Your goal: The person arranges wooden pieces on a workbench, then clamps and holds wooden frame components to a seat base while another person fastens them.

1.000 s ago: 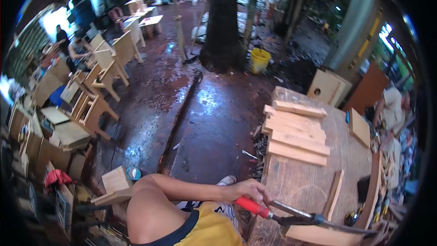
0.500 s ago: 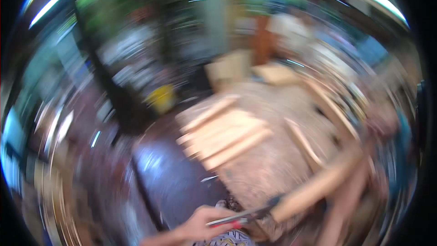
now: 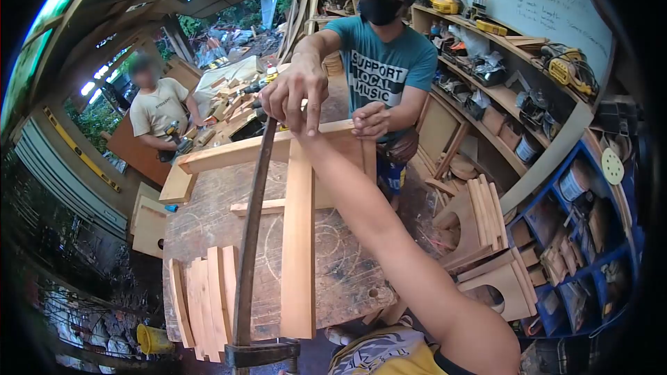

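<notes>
A long dark bar clamp [image 3: 254,236] runs from the bottom of the view up to the far edge of the workbench, beside a wooden board [image 3: 299,250]. My right arm stretches forward over the bench. At its end my right hand [image 3: 293,123] is near the far ends of the clamp and board, its fingers mostly covered by a co-worker's hand [image 3: 300,87]. The co-worker's other hand [image 3: 371,121] rests at a wooden frame [image 3: 236,151] on the bench. My left hand is out of sight below the clamp's near jaw [image 3: 260,354].
Several wooden slats [image 3: 205,302] lie on the workbench [image 3: 347,274] at left. The co-worker [image 3: 379,62] stands across from me; another person [image 3: 160,107] holds a drill at far left. Shelves of tools [image 3: 500,87], a blue rack [image 3: 563,257] and cut panels line the right.
The blurred view has swung and steadied, bringing the co-worker opposite me into view. My left hand, earlier seen holding the clamp, has left the view. The clamp now extends forward across the bench.
</notes>
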`<action>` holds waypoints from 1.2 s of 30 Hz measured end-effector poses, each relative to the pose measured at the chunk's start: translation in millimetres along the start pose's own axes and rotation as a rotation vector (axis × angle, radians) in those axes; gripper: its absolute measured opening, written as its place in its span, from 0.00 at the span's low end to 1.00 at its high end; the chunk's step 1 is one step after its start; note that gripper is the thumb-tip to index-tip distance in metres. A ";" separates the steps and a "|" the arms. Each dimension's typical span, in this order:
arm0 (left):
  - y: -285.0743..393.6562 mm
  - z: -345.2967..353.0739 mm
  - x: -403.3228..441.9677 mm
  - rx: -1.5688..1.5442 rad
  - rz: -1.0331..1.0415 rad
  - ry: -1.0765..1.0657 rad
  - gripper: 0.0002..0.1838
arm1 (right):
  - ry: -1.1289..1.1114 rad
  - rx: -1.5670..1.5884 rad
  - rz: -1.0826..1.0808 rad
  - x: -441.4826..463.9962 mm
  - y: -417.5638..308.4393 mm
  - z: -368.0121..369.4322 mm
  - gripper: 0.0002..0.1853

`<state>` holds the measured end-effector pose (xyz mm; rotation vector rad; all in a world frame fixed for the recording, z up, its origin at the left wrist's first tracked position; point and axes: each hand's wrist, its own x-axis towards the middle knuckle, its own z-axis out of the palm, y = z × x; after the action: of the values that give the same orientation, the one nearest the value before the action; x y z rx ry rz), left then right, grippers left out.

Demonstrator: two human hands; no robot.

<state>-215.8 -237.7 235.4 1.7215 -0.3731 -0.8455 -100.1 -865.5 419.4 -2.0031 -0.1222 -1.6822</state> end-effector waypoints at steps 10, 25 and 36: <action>24.7 23.4 1.2 0.085 0.112 0.118 0.22 | 0.447 0.102 0.582 -279.3 -140.4 10.5 0.07; 36.8 73.3 6.9 1.164 0.043 0.442 0.23 | 0.340 1.698 1.495 -351.0 -321.0 77.3 0.17; 51.6 67.9 2.6 0.401 -0.422 0.057 0.21 | 0.523 1.583 1.601 -349.5 -341.3 75.5 0.07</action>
<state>-252.8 -303.8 274.6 2.2403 -0.1439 -1.0722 -243.8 -449.2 194.7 -0.0724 0.2316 -0.4268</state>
